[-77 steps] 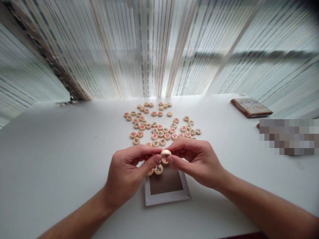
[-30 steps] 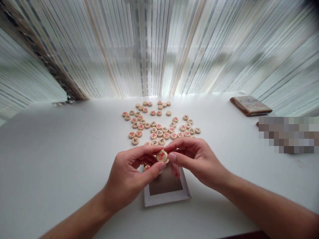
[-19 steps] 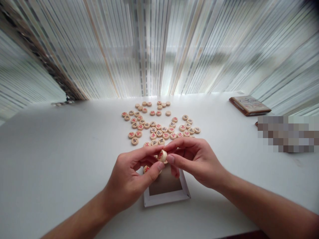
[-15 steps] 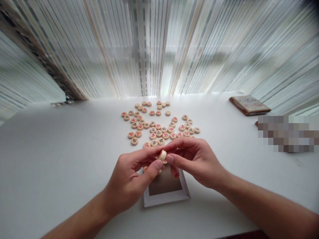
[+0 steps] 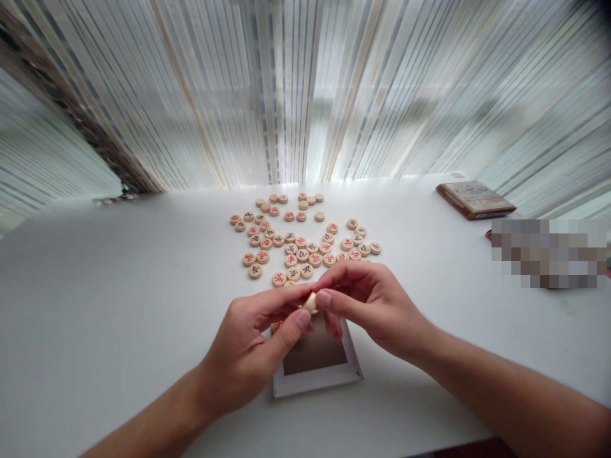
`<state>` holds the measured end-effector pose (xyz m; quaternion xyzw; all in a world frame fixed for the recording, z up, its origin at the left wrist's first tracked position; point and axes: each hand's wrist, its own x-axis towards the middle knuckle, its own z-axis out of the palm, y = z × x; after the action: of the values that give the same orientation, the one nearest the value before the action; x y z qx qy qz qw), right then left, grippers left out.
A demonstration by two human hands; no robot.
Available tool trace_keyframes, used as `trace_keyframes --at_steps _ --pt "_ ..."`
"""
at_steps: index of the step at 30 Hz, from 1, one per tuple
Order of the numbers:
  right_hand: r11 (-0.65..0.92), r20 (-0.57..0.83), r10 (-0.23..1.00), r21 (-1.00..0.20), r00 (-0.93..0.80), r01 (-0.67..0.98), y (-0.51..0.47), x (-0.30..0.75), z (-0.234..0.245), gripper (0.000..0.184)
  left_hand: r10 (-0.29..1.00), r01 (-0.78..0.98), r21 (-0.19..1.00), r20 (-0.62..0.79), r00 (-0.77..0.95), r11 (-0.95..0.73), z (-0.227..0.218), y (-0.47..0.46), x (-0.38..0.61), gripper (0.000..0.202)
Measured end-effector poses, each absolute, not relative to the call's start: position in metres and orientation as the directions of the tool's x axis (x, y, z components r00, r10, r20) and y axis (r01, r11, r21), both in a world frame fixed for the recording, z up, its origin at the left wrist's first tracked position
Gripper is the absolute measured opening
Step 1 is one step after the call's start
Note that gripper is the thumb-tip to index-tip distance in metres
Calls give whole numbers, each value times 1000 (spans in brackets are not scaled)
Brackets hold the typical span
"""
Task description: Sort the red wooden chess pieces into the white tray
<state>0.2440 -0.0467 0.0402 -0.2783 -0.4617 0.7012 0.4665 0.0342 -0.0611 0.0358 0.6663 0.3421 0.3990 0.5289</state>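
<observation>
Between the fingertips of my left hand (image 5: pixel 262 337) and my right hand (image 5: pixel 370 305) is a round wooden xiangqi piece (image 5: pixel 310 303), tilted so that its pale edge faces me. Both hands pinch it, thumbs on the near side. Beneath them lies a shallow white-rimmed box (image 5: pixel 317 381) with a brown bottom; my fingers cover its far part. A piece with a red mark (image 5: pixel 277 326) shows at its left side, partly behind my left hand. Just beyond my hands, many xiangqi pieces (image 5: pixel 301 255) with red or black characters are spread over the white table.
Blank-side-up pieces (image 5: pixel 266 207) lie among those at the back. A flat brown-edged box (image 5: pixel 476 199) sits at the back right, with a pixelated item (image 5: pixel 548 254) nearer me. Striped curtains (image 5: pixel 286 95) hang behind the white table (image 5: pixel 143 286).
The held piece has turned a little between my fingers, and my right thumb now covers more of it. The whole view has shifted slightly; the other pieces lie as before.
</observation>
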Motion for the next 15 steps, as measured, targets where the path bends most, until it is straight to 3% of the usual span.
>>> trace_keyframes --at_steps 15 --pt "-159 -46 934 -941 -355 -297 -47 245 39 22 916 -112 994 54 397 -10 37 -63 36 32"
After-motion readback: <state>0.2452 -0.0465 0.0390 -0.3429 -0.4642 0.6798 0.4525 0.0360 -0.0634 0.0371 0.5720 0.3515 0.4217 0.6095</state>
